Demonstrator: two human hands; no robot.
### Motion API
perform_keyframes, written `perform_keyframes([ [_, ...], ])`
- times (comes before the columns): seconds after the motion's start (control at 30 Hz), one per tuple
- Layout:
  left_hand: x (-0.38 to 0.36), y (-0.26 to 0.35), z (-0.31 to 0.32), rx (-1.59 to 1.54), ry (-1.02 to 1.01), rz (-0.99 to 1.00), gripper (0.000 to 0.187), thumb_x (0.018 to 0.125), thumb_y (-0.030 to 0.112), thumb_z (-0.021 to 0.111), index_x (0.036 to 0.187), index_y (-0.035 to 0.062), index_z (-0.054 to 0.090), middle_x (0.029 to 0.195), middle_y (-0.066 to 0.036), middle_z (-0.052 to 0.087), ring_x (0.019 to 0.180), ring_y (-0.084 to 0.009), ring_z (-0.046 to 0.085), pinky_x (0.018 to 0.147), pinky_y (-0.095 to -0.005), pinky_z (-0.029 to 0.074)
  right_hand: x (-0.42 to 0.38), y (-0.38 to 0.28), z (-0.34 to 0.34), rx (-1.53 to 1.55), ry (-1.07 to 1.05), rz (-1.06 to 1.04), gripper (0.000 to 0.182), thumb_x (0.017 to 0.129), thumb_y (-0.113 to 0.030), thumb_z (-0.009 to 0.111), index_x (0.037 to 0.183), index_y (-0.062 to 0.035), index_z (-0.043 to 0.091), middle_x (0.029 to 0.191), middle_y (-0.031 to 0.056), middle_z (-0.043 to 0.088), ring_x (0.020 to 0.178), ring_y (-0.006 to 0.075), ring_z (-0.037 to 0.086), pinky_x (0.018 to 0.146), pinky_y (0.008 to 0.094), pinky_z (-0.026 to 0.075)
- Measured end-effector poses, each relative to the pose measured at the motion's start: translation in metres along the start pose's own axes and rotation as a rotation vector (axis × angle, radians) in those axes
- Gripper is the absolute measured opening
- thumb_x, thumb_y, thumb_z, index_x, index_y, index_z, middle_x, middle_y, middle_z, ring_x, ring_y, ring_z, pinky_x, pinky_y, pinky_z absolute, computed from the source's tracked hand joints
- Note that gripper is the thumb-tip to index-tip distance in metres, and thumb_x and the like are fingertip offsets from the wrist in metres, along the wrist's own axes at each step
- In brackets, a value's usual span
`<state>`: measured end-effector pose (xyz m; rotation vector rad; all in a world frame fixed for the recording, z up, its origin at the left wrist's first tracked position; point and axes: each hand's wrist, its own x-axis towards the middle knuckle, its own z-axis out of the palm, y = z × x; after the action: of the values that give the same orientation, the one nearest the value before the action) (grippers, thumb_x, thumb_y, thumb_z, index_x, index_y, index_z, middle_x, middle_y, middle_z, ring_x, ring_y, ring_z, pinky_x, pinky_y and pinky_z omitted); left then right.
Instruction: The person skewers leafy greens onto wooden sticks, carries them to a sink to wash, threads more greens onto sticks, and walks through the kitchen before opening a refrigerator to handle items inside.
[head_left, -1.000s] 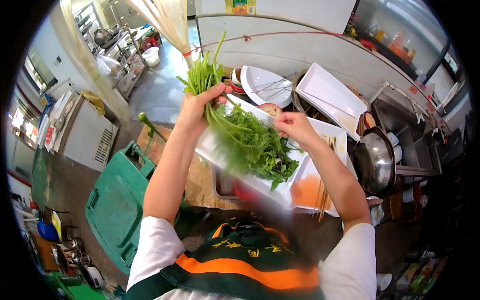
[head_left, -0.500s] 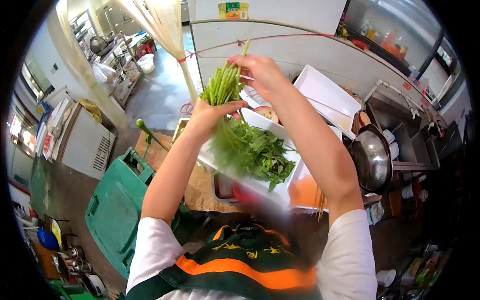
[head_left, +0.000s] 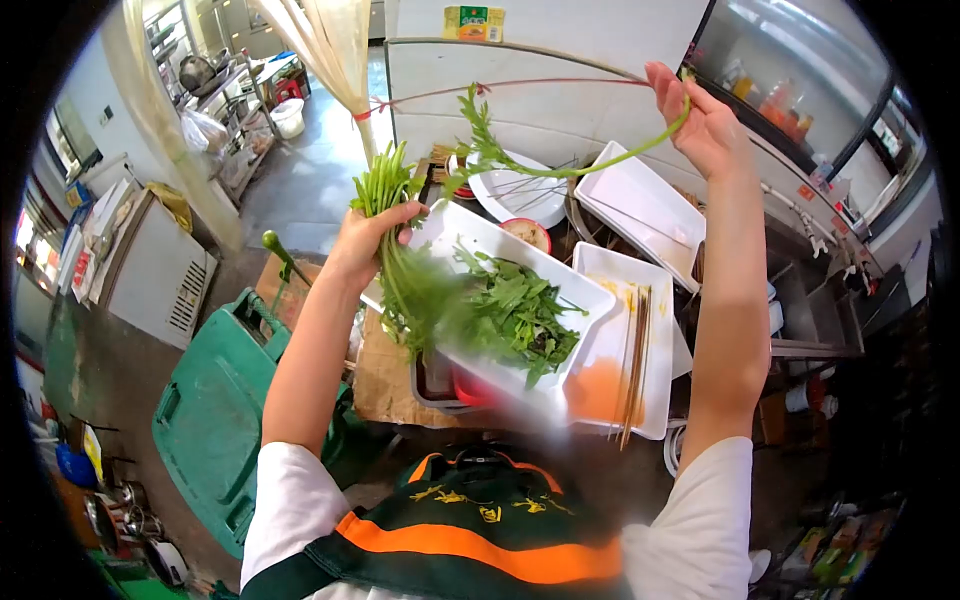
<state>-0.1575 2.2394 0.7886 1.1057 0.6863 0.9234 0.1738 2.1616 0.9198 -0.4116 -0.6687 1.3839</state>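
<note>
Left fingers [head_left: 407,211] wrapped round the green bunch [head_left: 383,188], just under the stem ends; right fingers [head_left: 664,88] pinching one long stalk [head_left: 628,156] by its end, raised beyond the worktop [head_left: 382,385]'s far edge. Bunch is over its left side, at the left end of the white tray [head_left: 447,226] with loose leaves [head_left: 520,305]. I judge both light: stems springy but snappable, leaves limp, easily bruised, maybe slippery if wet. I'd grip the bunch round the thick stems, loosely; the single stalk near its bare end, not the leaves.
</note>
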Motion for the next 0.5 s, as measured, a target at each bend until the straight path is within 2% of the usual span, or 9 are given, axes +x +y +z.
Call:
perform_keyframes([
  [0.13,0.005,0.007,0.001,0.022,-0.001,0.016,0.013,0.069,0.006,0.059,0.077,-0.0029,0.055,0.065,-0.003,0.052,0.047,-0.0067,0.041,0.041,-0.0202,0.034,-0.006,-0.01,-0.015,-0.004,0.003,0.006,0.032,0.086,-0.01,0.032,0.113,0.0082,0.032,0.113,0.0171,0.04,0.087,0.019,0.052,0.072,0.0244,0.049],
  [0.2,0.005,0.016,0.007,0.087,0.018,0.058,0.012,0.069,0.006,0.059,0.076,-0.0029,0.055,0.062,-0.002,0.051,0.045,-0.0066,0.041,0.04,-0.0203,0.033,-0.008,-0.013,-0.022,0.024,-0.064,0.036,0.031,0.086,-0.01,0.03,0.105,0.0133,0.039,0.108,0.0225,0.044,0.093,0.0228,0.05,0.075,0.0244,0.048],
  [0.27,0.011,0.021,0.008,0.179,0.014,0.077,0.015,0.067,0.007,0.061,0.077,-0.0018,0.054,0.061,-0.002,0.051,0.045,-0.0068,0.041,0.04,-0.0209,0.034,-0.013,-0.016,-0.023,0.021,-0.06,0.027,0.031,0.086,-0.011,0.031,0.105,0.0131,0.039,0.108,0.0221,0.044,0.092,0.0227,0.05,0.076,0.0243,0.048],
  [0.37,0.021,0.014,0.021,0.604,0.045,0.179,0.021,0.065,0.011,0.065,0.081,0.001,0.054,0.061,-0.001,0.052,0.045,-0.0071,0.043,0.043,-0.0208,0.038,-0.021,-0.015,-0.027,-0.025,-0.025,0.003,0.032,0.086,-0.012,0.031,0.105,0.0121,0.039,0.107,0.0206,0.046,0.09,0.0224,0.051,0.075,0.0241,0.047],
  [0.4,0.025,0.005,0.029,0.667,0.001,0.189,0.022,0.066,0.011,0.065,0.082,0.0017,0.054,0.063,-0.004,0.055,0.05,-0.0096,0.049,0.049,-0.0221,0.042,-0.023,-0.014,-0.028,-0.074,0.004,-0.022,0.032,0.087,-0.013,0.032,0.105,0.0113,0.04,0.106,0.0197,0.047,0.089,0.0222,0.052,0.075,0.0241,0.047],
  [0.43,0.034,-0.017,0.033,0.81,-0.076,0.383,0.03,0.065,0.011,0.065,0.09,0.0019,0.052,0.074,-0.01,0.059,0.065,-0.0144,0.055,0.058,-0.0254,0.045,-0.025,-0.01,-0.028,-0.073,0.008,-0.016,0.032,0.087,-0.013,0.032,0.105,0.0113,0.04,0.106,0.0197,0.047,0.089,0.0222,0.052,0.075,0.0241,0.047],
  [0.47,0.024,-0.022,0.05,0.858,-0.163,0.183,0.045,0.063,0.014,0.067,0.102,0.002,0.048,0.087,-0.015,0.058,0.081,-0.0213,0.055,0.07,-0.0302,0.045,-0.027,-0.004,-0.028,-0.16,0.056,-0.029,0.031,0.087,-0.014,0.032,0.105,0.0098,0.041,0.105,0.0185,0.048,0.089,0.0218,0.052,0.074,0.0244,0.047],
  [0.5,0.035,-0.047,0.049,1.123,-0.259,0.147,0.061,0.06,0.022,0.069,0.111,0.0029,0.042,0.096,-0.019,0.054,0.089,-0.0271,0.053,0.077,-0.0333,0.042,-0.028,0.003,-0.028,-0.248,0.103,-0.043,0.031,0.087,-0.015,0.033,0.105,0.0084,0.042,0.104,0.0173,0.049,0.088,0.0213,0.053,0.073,0.0247,0.047],
])
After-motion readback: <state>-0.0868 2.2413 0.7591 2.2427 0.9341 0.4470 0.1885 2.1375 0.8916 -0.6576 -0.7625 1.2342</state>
